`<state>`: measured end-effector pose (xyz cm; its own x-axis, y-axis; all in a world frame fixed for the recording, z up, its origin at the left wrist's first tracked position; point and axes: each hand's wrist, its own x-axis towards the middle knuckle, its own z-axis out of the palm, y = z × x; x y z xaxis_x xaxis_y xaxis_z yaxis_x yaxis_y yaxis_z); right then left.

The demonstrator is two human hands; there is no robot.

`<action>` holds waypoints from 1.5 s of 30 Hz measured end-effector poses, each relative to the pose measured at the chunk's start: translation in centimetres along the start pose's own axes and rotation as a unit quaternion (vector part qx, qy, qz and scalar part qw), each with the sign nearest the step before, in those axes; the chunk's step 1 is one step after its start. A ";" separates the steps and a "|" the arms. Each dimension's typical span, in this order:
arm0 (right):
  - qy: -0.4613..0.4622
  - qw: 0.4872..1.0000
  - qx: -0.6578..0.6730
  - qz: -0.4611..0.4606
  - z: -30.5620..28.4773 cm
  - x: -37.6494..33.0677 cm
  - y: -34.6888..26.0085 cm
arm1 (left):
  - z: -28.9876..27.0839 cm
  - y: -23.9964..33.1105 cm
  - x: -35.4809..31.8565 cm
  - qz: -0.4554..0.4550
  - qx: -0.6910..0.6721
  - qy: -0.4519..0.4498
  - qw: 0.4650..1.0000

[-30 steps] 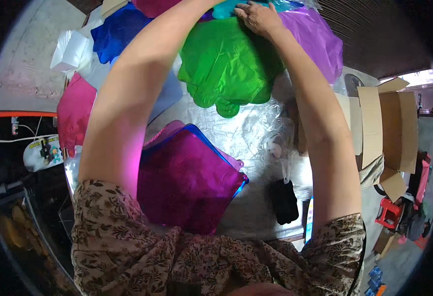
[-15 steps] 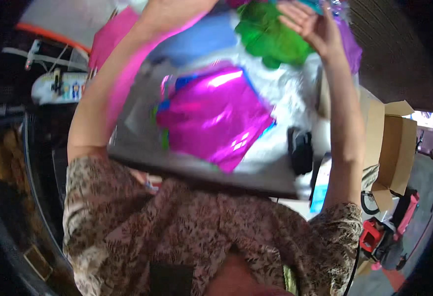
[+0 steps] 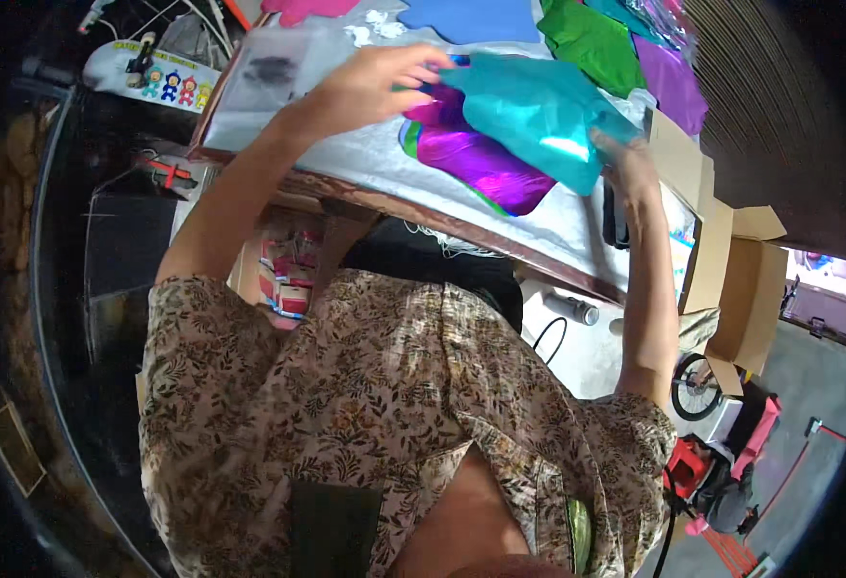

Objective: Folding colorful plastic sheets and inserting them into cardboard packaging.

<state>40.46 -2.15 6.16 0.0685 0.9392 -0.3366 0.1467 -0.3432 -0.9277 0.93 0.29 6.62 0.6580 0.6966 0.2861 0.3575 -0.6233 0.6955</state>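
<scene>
A shiny teal foil sheet (image 3: pixel 539 114) hangs over the table, held at both ends. My left hand (image 3: pixel 377 82) grips its left edge. My right hand (image 3: pixel 627 162) grips its right edge, partly hidden behind the foil. Under the teal sheet a magenta-purple foil piece (image 3: pixel 486 166) lies flat on the silver-covered table (image 3: pixel 365 154). Green (image 3: pixel 596 43), purple (image 3: pixel 675 85) and blue (image 3: pixel 471 17) foil pieces lie farther back on the table.
Open cardboard boxes (image 3: pixel 731 279) stand at the table's right end. A pink foil piece (image 3: pixel 307 8) lies at the far left. A white panel with small cartoon figures (image 3: pixel 158 72) sits left of the table. A dark cylinder (image 3: pixel 569 308) lies on the floor below.
My hands left the green foil at the back and now hold a teal sheet above the magenta piece. The view has tilted down, showing more of my patterned shirt.
</scene>
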 end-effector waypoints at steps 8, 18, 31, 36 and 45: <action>-0.025 1.000 0.005 -0.005 0.9 0.5 2.1 | 2.9 -4.7 -3.4 -0.032 0.099 0.081 0.991; 0.062 0.998 -0.029 -0.001 3.9 -4.7 2.6 | 3.3 -6.1 -2.3 0.010 0.115 0.053 0.992; -0.083 0.766 -0.569 -0.286 -0.9 -0.9 2.9 | 3.2 -3.9 -3.2 -0.035 0.149 0.034 0.988; -0.045 0.797 -0.520 -0.303 0.2 -0.3 3.1 | 3.6 -4.8 -3.1 -0.037 0.137 0.054 0.988; -0.026 0.847 -0.430 -0.310 1.5 -2.0 3.3 | 2.4 -4.4 -2.3 -0.063 0.141 0.039 0.987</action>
<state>39.29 -5.13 3.55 -0.3257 0.9344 0.1444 0.8052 0.3542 -0.4756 -0.57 0.54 1.27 0.5474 0.7934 0.2662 0.6106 -0.5962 0.5212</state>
